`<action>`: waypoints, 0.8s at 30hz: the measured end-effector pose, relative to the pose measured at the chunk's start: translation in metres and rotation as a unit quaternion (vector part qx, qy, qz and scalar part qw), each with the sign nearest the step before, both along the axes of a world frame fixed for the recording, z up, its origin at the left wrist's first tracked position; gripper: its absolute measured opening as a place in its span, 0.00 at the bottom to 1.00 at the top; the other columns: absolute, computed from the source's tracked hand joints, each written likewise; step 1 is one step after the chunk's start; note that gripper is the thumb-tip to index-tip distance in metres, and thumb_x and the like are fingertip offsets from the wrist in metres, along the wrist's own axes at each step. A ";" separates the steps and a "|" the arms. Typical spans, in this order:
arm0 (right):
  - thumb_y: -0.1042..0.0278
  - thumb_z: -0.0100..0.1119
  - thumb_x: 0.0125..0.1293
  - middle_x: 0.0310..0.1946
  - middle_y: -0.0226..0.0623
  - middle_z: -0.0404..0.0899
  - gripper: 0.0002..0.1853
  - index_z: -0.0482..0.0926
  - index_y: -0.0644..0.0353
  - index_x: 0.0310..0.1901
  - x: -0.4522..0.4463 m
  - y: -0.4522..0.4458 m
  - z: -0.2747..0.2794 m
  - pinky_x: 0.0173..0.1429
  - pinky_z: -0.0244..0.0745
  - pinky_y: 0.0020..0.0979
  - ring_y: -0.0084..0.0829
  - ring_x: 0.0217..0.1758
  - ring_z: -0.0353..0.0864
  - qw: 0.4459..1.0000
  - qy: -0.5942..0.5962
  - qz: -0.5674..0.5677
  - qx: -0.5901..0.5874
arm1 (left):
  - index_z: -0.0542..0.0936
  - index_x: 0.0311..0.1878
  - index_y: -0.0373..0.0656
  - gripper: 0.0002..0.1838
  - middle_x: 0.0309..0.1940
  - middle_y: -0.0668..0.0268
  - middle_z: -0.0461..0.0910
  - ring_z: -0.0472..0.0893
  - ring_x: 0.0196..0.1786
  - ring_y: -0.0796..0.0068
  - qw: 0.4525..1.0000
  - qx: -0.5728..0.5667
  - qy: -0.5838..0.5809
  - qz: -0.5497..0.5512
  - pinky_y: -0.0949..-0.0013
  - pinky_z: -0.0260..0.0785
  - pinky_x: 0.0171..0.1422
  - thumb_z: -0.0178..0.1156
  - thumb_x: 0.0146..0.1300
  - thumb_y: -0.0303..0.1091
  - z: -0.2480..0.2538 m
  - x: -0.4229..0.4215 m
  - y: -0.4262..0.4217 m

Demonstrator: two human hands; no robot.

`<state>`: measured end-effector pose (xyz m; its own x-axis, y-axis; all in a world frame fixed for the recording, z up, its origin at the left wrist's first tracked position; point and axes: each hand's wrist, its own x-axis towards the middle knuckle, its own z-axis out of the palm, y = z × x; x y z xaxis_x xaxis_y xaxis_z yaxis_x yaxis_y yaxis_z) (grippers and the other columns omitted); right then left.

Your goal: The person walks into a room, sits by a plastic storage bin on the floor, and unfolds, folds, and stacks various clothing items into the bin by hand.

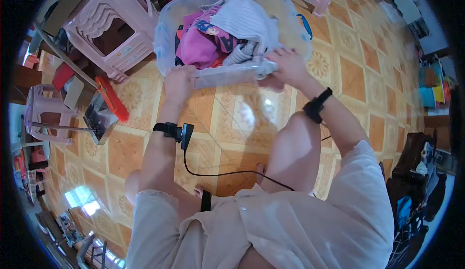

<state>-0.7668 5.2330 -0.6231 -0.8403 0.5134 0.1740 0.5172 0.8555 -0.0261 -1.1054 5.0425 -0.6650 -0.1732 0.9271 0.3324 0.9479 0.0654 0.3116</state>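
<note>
A clear plastic storage box [225,77] sits on the tiled floor in front of me. Inside lie a magenta garment [196,51] with printed lettering and a pale striped garment [242,19], heaped together. My left hand [180,81] is closed over the near rim at the box's left corner. At the right part of the same rim, my right hand [289,68] grips the edge, its fingers slightly blurred. A blue handle clip [305,27] shows on the box's right side.
Stacked pink plastic stools [109,29] stand left of the box, near a red dustpan-like piece [112,99] and a smaller pink stool [51,111]. A black cable [223,174] runs from my left wrist device [185,136] across my legs. Dark furniture [409,167] is at right.
</note>
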 end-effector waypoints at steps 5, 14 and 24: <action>0.54 0.79 0.49 0.50 0.29 0.81 0.28 0.81 0.40 0.54 0.055 0.027 0.010 0.63 0.68 0.49 0.37 0.61 0.79 0.995 -0.033 -0.065 0.067 | 0.85 0.37 0.50 0.05 0.36 0.65 0.86 0.83 0.44 0.60 0.995 -0.053 -0.082 -0.002 0.54 0.70 0.53 0.68 0.56 0.34 -0.003 -0.003 -0.005; 0.62 0.76 0.49 0.49 0.31 0.81 0.28 0.81 0.41 0.55 0.061 -0.057 0.030 0.64 0.67 0.44 0.36 0.59 0.78 0.993 -0.092 0.061 -0.027 | 0.88 0.42 0.51 0.09 0.37 0.64 0.88 0.83 0.43 0.58 0.998 0.002 -0.041 -0.042 0.55 0.69 0.53 0.68 0.57 0.34 -0.005 -0.034 -0.100; 0.67 0.74 0.51 0.46 0.37 0.88 0.24 0.86 0.47 0.54 0.099 -0.024 0.089 0.61 0.77 0.44 0.44 0.55 0.84 0.976 0.153 -0.016 -0.151 | 0.88 0.53 0.48 0.25 0.49 0.62 0.88 0.82 0.54 0.55 0.990 -0.104 -0.013 -0.091 0.55 0.68 0.66 0.80 0.50 0.43 0.068 0.007 -0.115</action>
<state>-0.6675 5.2094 -0.5344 -0.7548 0.6060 0.2512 0.4724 0.7679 -0.4327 -1.0988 4.9271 -0.5972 -0.0023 0.9917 0.1285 0.9418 -0.0410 0.3338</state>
